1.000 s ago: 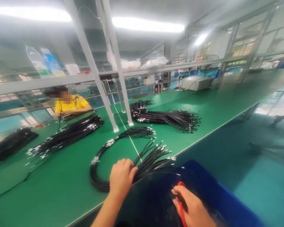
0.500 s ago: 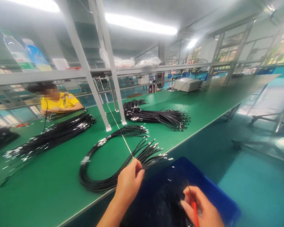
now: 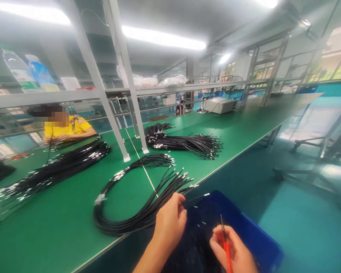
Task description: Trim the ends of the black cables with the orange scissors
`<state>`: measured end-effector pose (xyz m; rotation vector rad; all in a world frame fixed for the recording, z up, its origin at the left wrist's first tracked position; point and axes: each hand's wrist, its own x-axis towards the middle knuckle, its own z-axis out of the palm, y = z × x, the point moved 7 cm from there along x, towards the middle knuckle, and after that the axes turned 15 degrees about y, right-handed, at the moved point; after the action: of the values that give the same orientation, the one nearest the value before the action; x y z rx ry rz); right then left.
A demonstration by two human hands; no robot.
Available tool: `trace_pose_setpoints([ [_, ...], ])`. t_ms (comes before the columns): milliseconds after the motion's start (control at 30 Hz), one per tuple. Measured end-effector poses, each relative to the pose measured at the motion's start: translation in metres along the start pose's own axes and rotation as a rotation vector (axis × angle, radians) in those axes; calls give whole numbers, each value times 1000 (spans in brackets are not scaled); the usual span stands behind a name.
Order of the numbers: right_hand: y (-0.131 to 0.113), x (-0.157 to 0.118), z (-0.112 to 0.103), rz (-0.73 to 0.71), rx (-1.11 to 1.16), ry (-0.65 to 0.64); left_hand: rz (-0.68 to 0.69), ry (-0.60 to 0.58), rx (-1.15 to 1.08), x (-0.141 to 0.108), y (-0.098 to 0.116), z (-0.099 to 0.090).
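A curved bundle of black cables [image 3: 113, 223], taped in two places, lies on the green table [image 3: 59, 227], its loose white-tipped ends spread towards the table's edge. My left hand [image 3: 172, 214] is closed at those ends, pinching a thin cable whose white tip points right. Low on the right, my right hand [image 3: 230, 246] is wrapped round a red-handled tool [image 3: 226, 250] with a thin dark tip pointing up. Below both hands sits a blue bin [image 3: 255, 227]; its dark contents are blurred, with small white bits showing.
More black cable bundles lie behind [image 3: 187, 144] and at the left [image 3: 62, 163]. White shelf posts [image 3: 113, 125] rise from the table. A person in yellow [image 3: 71, 127] sits across it. A white box [image 3: 219, 105] stands farther back.
My left hand has moved right along the cable ends and a single cable now sticks out from it. My right hand has shifted slightly left, and the tool's tip stands more upright. The view has shifted slightly.
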<state>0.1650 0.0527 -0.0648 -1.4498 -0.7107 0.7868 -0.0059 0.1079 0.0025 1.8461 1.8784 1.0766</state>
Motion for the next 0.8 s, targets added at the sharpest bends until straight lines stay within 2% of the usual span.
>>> trace_pose_setpoints([
  [133,-6,-1,4,126,58,-53,223,-96,-78,-17,46,0],
  [233,-15,-6,6,159,163,-80,340,-87,-181,-32,63,-5],
  [367,-30,-18,6,198,361,-17,235,-6,-384,-39,48,-12],
  [467,-42,-25,11,209,441,6,147,6,-481,-42,36,-11],
  [533,-49,-27,15,195,441,14,110,-2,-477,-45,33,-11],
  [667,-61,-25,19,105,402,34,129,0,-307,-48,32,-16],
  [800,-61,-24,22,133,429,35,-39,0,-349,-48,20,-17],
])
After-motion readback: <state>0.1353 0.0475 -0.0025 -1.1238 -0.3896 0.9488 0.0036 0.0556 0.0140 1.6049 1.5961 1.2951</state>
